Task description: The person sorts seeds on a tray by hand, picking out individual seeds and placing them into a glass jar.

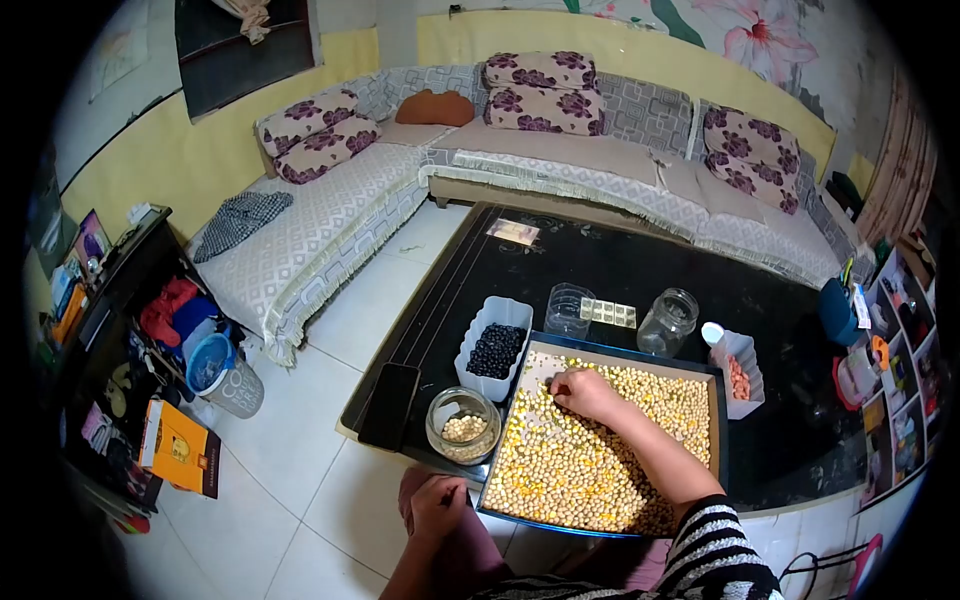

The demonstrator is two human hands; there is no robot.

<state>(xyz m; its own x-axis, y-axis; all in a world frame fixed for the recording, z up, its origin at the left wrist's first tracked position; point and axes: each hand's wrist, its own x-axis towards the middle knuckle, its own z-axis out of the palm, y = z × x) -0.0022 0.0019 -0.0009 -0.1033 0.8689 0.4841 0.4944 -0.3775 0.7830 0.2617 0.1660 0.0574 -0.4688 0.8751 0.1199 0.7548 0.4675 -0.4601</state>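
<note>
Our bunched right hand is over the beans at the box's far left, our curled left hand farther off on our leg, and we can't tell what either holds.

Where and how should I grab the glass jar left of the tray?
I'd grip the jar around its round wall, below the open mouth, with your left hand from the near left: it stands upright, with the tray close on its right and a white tub beyond it.
</note>
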